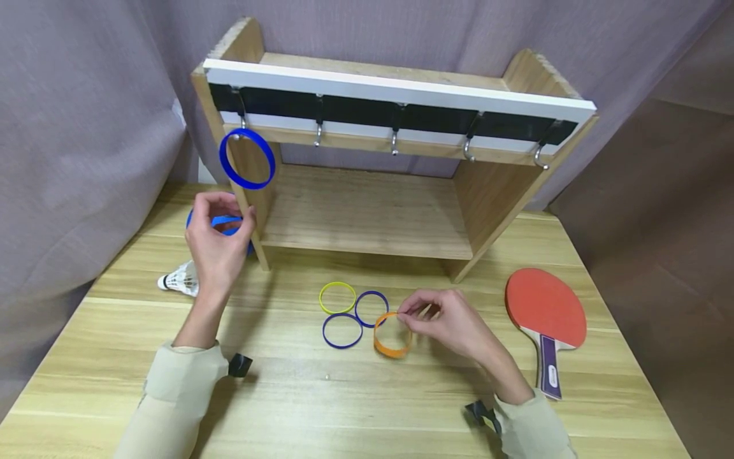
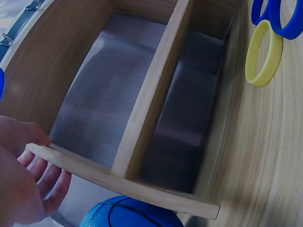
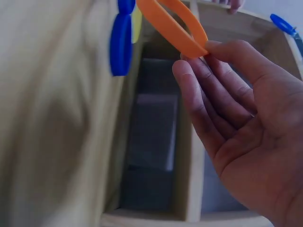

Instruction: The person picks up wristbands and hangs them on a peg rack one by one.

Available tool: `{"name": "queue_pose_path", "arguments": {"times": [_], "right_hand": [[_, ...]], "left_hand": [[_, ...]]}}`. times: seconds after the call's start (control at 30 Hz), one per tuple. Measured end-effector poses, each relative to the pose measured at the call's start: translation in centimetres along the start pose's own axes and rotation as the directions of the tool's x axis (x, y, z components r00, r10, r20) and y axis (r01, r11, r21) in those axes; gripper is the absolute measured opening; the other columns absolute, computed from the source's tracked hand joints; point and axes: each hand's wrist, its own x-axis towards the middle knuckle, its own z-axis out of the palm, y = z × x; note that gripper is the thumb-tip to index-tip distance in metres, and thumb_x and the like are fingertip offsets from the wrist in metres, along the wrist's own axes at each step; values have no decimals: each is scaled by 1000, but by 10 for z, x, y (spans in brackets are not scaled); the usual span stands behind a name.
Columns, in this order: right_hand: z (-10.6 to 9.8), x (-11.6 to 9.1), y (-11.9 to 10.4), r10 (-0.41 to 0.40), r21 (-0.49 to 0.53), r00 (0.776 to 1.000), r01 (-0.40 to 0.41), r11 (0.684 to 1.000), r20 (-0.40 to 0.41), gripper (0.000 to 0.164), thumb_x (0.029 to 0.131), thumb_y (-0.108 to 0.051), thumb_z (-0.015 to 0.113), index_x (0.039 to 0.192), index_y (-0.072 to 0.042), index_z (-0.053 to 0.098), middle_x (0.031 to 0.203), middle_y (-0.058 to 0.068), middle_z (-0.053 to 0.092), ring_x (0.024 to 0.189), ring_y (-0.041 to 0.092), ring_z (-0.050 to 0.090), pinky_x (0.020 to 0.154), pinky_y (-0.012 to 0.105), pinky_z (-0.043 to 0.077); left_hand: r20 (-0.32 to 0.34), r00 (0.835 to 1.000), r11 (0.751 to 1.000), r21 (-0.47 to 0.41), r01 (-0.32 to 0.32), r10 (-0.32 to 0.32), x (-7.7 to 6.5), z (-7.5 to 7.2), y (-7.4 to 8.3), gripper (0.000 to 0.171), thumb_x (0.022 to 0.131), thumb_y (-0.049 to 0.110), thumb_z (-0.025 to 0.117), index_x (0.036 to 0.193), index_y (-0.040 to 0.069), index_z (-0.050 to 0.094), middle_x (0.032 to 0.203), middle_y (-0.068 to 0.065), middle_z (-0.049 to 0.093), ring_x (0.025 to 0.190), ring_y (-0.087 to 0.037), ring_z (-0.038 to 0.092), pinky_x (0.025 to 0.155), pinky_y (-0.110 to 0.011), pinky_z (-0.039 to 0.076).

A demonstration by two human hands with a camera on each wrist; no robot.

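Observation:
My right hand [image 1: 453, 322] pinches an orange silicone wristband [image 1: 392, 352] between thumb and fingers. The band stands tilted beside the other bands on the table; the right wrist view shows its flat orange side [image 3: 165, 28]. With thumb on one face and fingers round the other, my left hand [image 1: 220, 245] grips the left side panel [image 2: 90, 172] of a small wooden shelf [image 1: 367, 210]. A blue wristband [image 1: 271, 160] hangs from the leftmost hook, above that hand. Near the orange band lie a yellow wristband [image 1: 321, 305] and two dark blue wristbands [image 1: 342, 347].
Several metal hooks [image 1: 394, 143] line the black-and-white rail across the shelf's top front. A red table tennis paddle [image 1: 545, 306] lies at the right. Behind my left hand are a white shuttlecock [image 1: 182, 279] and a blue ball-like object [image 2: 128, 213], partly hidden.

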Motion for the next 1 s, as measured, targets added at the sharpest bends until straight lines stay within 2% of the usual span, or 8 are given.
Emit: {"name": "queue_pose_path", "arguments": {"times": [0.13, 0.3, 0.4, 0.5, 0.63, 0.7, 0.8, 1.0], "right_hand": [[-4, 13, -17, -81, -7, 996, 81, 997, -26, 11, 84, -19, 79, 88, -27, 73, 84, -18, 69, 75, 5, 65, 60, 28, 57], [-9, 35, -46, -198, 20, 977, 200, 980, -79, 8, 85, -21, 78, 90, -25, 74, 83, -18, 69, 75, 5, 65, 60, 27, 56], [-10, 48, -67, -241, 82, 964, 251, 965, -113, 7, 86, -21, 77, 92, -23, 74, 85, -16, 70, 75, 6, 65, 61, 26, 56], [-14, 58, -95, -255, 143, 955, 277, 950, -152, 8, 86, -15, 77, 93, -17, 75, 87, -10, 71, 75, 10, 65, 62, 31, 58], [-18, 72, -125, -273, 244, 931, 330, 912, -241, 9, 85, -6, 77, 93, -8, 75, 87, -2, 72, 72, 19, 65, 59, 34, 57], [-19, 80, -134, -290, 298, 907, 380, 875, -305, 8, 85, -4, 75, 93, -4, 74, 87, 1, 72, 68, 24, 64, 56, 33, 56], [-21, 88, -159, -284, 370, 865, 445, 815, -414, 9, 83, 8, 72, 92, 9, 70, 85, 12, 72, 63, 33, 63, 54, 35, 57], [-14, 112, -173, -255, 442, 744, 597, 670, -618, 10, 84, 12, 69, 93, 15, 67, 84, 19, 70, 68, 29, 66, 55, 40, 59]], "left_hand": [[-4, 1000, 1000, 2, 2, -2, 0, 0, 1, 30, 81, -4, 71, 103, -14, 55, 92, -23, 61, 76, -26, 61, 67, -18, 55], [-8, 1000, 1000, 2, 3, -3, 1, -1, 1, 30, 81, -4, 71, 104, -15, 55, 92, -23, 62, 77, -26, 62, 67, -18, 55], [-6, 1000, 1000, 0, 7, -7, 1, 0, 1, 30, 81, -4, 71, 104, -15, 54, 92, -23, 62, 77, -25, 62, 68, -18, 55], [0, 1000, 1000, 3, 8, -8, 1, 0, 1, 30, 82, -5, 71, 104, -15, 54, 93, -22, 62, 77, -25, 62, 68, -18, 56], [2, 1000, 1000, 4, 4, -4, 1, 0, 1, 30, 82, -5, 71, 104, -15, 54, 93, -23, 62, 77, -27, 62, 68, -18, 56], [1, 1000, 1000, 1, 2, -2, 1, 0, 1, 30, 81, -5, 71, 104, -15, 54, 92, -23, 62, 77, -27, 62, 67, -18, 55], [0, 1000, 1000, -3, 1, -1, 2, 0, 1, 30, 81, -6, 71, 104, -15, 54, 92, -23, 62, 77, -28, 62, 67, -18, 55], [0, 1000, 1000, 1, 1, -1, 2, 0, 0, 29, 81, -6, 71, 104, -15, 54, 92, -23, 62, 76, -28, 62, 67, -19, 56]]}}
